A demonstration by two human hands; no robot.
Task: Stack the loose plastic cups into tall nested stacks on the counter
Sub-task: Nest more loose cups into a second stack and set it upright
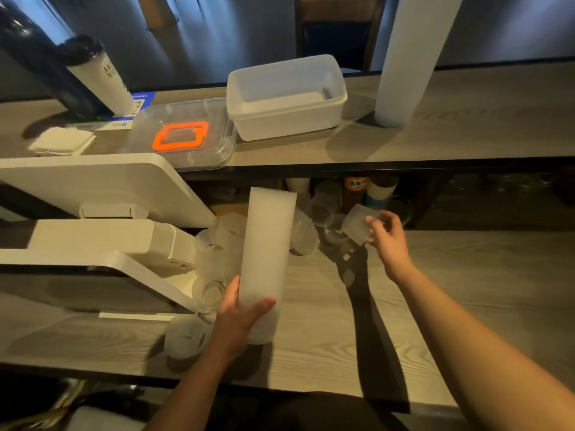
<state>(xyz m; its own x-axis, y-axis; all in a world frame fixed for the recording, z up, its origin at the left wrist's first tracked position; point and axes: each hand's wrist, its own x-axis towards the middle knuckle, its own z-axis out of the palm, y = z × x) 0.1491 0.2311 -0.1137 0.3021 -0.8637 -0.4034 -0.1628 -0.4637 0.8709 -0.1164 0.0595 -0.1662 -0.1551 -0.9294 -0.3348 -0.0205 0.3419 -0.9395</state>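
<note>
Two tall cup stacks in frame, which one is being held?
The lower stack, gripped near its base by the left hand. The other stack stands untouched on the upper shelf at right.

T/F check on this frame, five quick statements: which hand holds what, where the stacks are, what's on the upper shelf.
1. The left hand grips the tall stack near its base. True.
2. The right hand is empty. False: it holds a single cup.
3. A second tall stack stands on the upper shelf. True.
4. The white tub on the upper shelf is full of cups. False: it looks empty.
5. No loose cups are left on the counter. False: several loose cups lie behind and left of the held stack.
</note>
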